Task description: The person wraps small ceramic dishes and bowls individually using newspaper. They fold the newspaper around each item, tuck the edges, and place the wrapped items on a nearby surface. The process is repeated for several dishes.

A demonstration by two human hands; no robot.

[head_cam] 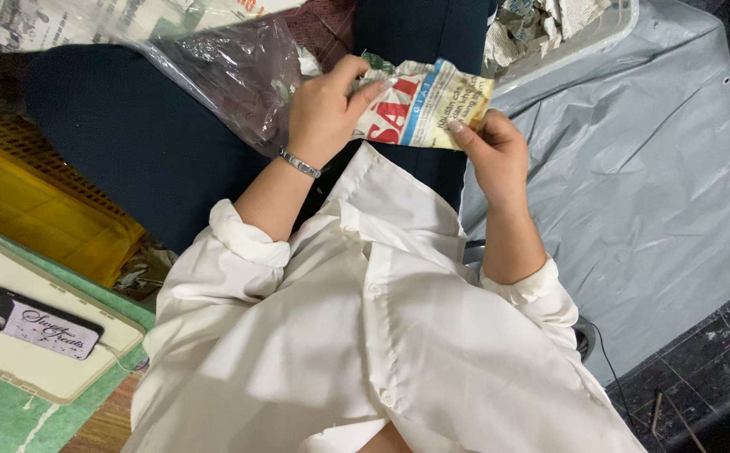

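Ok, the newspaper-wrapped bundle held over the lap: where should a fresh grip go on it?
Probably the middle of the newspaper-wrapped bundle, coming from above. It lies roughly level, with the left hand pinching its left end and the right hand its lower right corner, so the top edge between them is the free part. The crumpled paper looks soft, so a light pinch across the width should do.

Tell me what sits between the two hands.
A newspaper-wrapped bundle spans the gap in the head view: the left hand grips its one end, the right hand pinches its other end.
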